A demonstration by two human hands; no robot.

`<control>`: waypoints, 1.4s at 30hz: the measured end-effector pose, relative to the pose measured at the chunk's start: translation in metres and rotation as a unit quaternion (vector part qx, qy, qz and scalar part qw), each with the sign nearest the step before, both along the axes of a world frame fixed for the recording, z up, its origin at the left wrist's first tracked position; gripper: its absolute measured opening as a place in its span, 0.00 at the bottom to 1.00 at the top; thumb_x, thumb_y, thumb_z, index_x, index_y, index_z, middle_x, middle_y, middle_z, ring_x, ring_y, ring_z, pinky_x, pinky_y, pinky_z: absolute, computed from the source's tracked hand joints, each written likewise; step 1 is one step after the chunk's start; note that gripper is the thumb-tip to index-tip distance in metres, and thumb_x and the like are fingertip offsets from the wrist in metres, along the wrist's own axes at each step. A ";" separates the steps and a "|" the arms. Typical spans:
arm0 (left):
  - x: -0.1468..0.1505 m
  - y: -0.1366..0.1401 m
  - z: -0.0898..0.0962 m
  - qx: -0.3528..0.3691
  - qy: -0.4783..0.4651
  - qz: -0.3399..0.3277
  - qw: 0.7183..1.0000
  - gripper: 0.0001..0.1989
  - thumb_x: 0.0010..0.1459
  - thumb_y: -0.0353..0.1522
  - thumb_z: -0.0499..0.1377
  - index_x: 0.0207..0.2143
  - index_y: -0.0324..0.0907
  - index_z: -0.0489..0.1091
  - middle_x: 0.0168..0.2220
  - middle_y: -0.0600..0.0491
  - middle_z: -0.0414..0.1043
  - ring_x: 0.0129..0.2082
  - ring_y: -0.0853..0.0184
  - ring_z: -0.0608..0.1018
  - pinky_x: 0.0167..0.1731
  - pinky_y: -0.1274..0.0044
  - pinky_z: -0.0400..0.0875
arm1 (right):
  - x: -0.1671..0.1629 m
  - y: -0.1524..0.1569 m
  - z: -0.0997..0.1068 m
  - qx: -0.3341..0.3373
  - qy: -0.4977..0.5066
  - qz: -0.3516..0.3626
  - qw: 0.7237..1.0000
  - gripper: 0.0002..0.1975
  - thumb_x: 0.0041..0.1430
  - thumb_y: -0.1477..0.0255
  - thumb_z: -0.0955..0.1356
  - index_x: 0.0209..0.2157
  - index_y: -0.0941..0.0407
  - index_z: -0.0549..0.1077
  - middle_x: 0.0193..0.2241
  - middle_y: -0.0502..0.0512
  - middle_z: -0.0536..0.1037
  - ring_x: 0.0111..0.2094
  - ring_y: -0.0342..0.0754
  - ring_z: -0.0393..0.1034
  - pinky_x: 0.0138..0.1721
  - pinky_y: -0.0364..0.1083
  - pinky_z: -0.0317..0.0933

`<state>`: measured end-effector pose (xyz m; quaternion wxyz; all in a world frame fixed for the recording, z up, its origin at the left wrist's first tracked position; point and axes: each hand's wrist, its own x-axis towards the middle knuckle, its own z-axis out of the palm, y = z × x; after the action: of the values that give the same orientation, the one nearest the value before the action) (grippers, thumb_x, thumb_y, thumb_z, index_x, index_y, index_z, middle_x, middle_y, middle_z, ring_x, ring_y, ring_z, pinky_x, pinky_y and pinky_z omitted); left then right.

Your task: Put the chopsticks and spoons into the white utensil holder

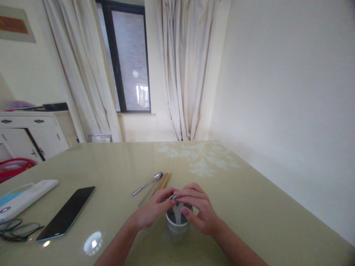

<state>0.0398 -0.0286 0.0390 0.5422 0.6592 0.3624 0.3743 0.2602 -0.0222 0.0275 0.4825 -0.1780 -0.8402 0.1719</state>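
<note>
A grey cylindrical cup (177, 229) stands upright on the table in front of me. Inside it is a pale, flat-handled utensil (178, 214) with curved pale edges at its top, partly covered by my fingers. My left hand (155, 207) comes in from the left, thumb and fingers closed about the utensil's top. From the other side my right hand (198, 207) reaches over the cup, fingers stretched across the utensil's top and thumb apart near the rim. Just beyond my left hand lie a metal spoon (158, 176), another thin metal handle (146, 195) and several wooden chopsticks (165, 180).
To the left lie a black-screened phone (68, 212), a white device (30, 195) and a dark coiled cable or glasses (19, 229). The glossy table (263, 221) runs along a wall on the right. A red chair or basket (16, 164) shows beyond its left edge.
</note>
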 end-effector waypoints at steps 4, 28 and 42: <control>0.000 0.001 0.000 -0.013 0.007 -0.017 1.000 0.19 0.60 0.43 0.64 0.51 0.47 0.81 0.50 0.50 0.83 0.53 0.56 0.80 0.55 0.68 0.74 | 0.000 -0.001 0.003 0.007 0.007 0.013 1.000 0.13 0.70 0.69 0.70 0.52 0.48 0.82 0.48 0.57 0.87 0.45 0.56 0.80 0.50 0.58 0.70; 0.003 0.005 0.001 0.104 0.008 0.152 0.983 0.24 0.67 0.52 0.58 0.49 0.44 0.81 0.44 0.47 0.84 0.43 0.59 0.82 0.45 0.72 0.76 | 0.002 -0.006 -0.004 -0.117 0.159 -0.031 0.980 0.27 0.73 0.52 0.66 0.67 0.47 0.71 0.67 0.64 0.67 0.68 0.65 0.61 0.64 0.63 0.65; -0.081 0.061 -0.036 0.074 0.282 0.474 0.830 0.19 0.67 0.43 0.53 0.43 0.43 0.79 0.41 0.49 0.86 0.38 0.60 0.84 0.38 0.75 0.72 | -0.003 0.000 -0.008 -0.142 0.050 0.005 0.989 0.29 0.72 0.47 0.64 0.66 0.46 0.71 0.68 0.63 0.67 0.67 0.61 0.64 0.63 0.58 0.66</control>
<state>-0.0417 0.0323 0.0029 0.1215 0.5214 0.7391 0.4089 0.2574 -0.0222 0.0195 0.4926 -0.2319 -0.7830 0.3009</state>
